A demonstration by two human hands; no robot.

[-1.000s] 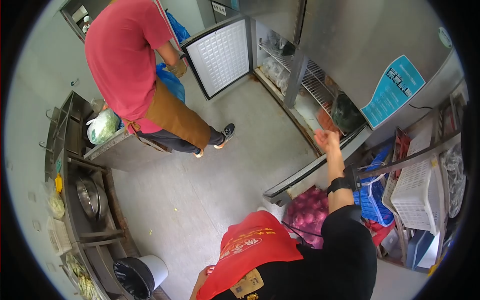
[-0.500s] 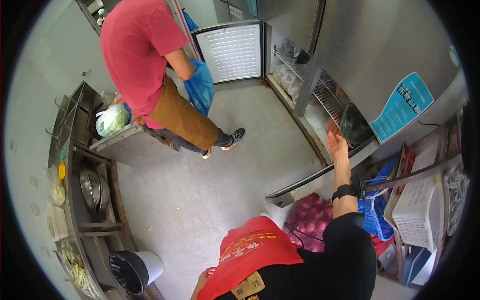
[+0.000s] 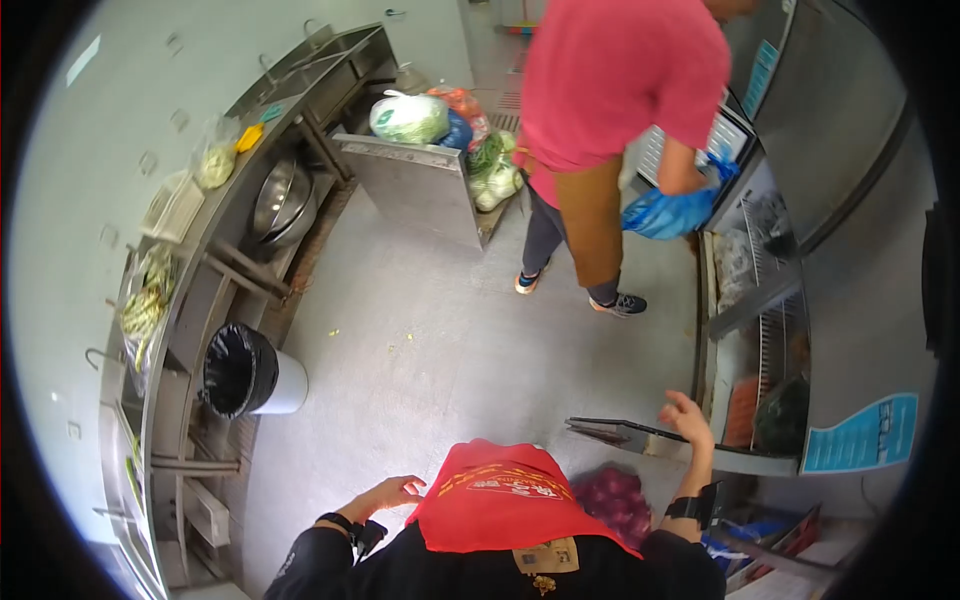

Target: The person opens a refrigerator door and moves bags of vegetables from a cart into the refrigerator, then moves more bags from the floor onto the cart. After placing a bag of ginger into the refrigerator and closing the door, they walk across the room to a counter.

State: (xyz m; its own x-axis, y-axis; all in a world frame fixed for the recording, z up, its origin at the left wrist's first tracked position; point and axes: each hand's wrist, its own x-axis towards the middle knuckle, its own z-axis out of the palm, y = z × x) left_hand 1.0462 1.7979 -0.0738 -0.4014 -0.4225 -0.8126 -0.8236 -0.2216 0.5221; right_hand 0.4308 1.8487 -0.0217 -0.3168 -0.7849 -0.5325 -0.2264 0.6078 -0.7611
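My right hand (image 3: pixel 685 415) is beside the opened lower fridge door (image 3: pixel 640 437), its fingers loosely apart with nothing in them. Inside the fridge near it are an orange-red item (image 3: pixel 742 410) and a dark green bagged bundle (image 3: pixel 782 415), below a wire shelf (image 3: pixel 775 345). At my waist, next to the red apron (image 3: pixel 500 500), my left hand (image 3: pixel 395 492) has its fingers spread and holds nothing. A mesh sack of red onions (image 3: pixel 613 500) lies on the floor below my right arm, partly hidden by the apron.
A person in a red shirt (image 3: pixel 620 80) stands ahead by the fridge, holding a blue plastic bag (image 3: pixel 665 212). Bagged vegetables (image 3: pixel 410 118) are on a steel cart (image 3: pixel 410 185). Along the left wall run steel counters with metal bowls (image 3: pixel 283 205); a lined bin (image 3: pixel 275 380) stands beside them.
My right hand has drawn back from the fridge interior. My left hand has come further into view. The view has swung left, and the co-worker with the blue bag is now closer to the fridge.
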